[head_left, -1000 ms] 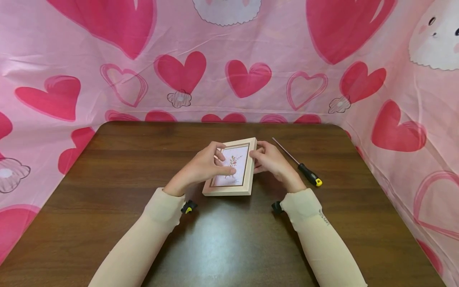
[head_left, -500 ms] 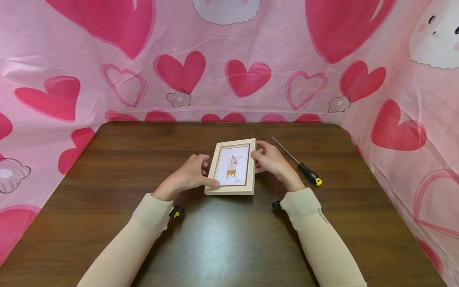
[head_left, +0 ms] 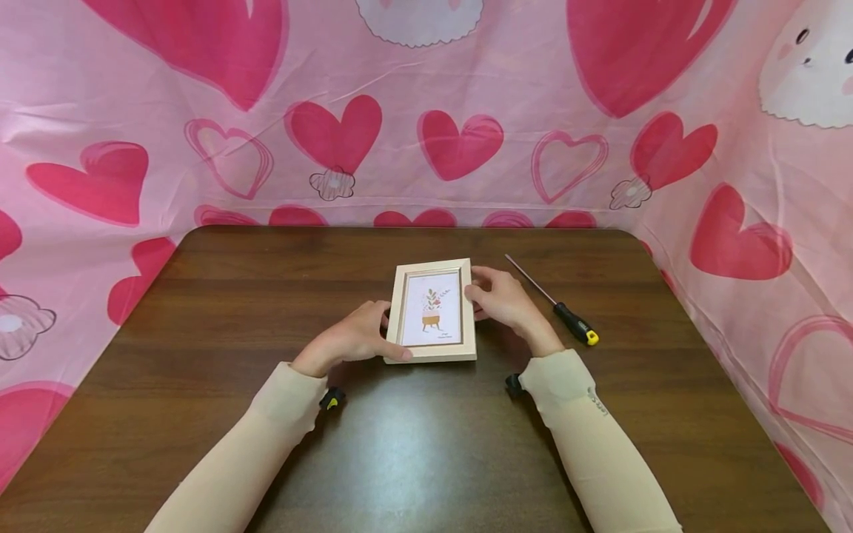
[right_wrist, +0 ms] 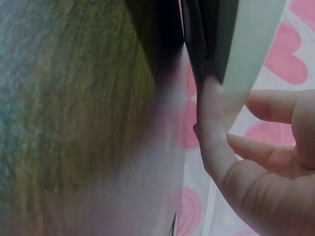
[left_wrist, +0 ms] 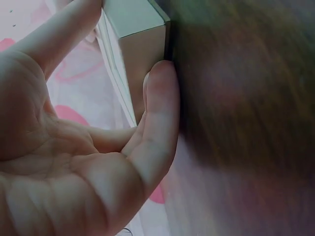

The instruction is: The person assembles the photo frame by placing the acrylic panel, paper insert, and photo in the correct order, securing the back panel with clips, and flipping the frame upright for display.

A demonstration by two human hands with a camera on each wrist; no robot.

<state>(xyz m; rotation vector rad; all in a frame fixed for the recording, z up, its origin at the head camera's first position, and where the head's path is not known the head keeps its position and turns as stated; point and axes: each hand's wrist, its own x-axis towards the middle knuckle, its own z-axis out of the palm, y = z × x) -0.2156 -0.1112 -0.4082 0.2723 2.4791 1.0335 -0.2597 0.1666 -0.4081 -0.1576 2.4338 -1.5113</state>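
Observation:
A pale wooden picture frame (head_left: 440,354) lies face up between both hands, its print (head_left: 432,307) showing a plant in a legged pot. My left hand (head_left: 349,337) grips the lower left corner, thumb on the front rim. In the left wrist view, a finger of that hand (left_wrist: 88,167) presses the frame's side (left_wrist: 140,54). My right hand (head_left: 509,297) holds the right edge, thumb near the front. The right wrist view shows this hand (right_wrist: 256,182) with a fingertip at the frame's dark back edge (right_wrist: 211,29). Some fingers are hidden behind the frame.
A screwdriver (head_left: 574,323) with a black and yellow handle lies right of the right hand, its tip pointing to the back. Everything rests on a dark wooden table (head_left: 400,459). Pink heart-patterned cloth (head_left: 400,148) hangs behind it and at the sides.
My left hand has moved off the print to the frame's lower left corner. The frame has turned slightly counterclockwise. My right hand stays at the right edge.

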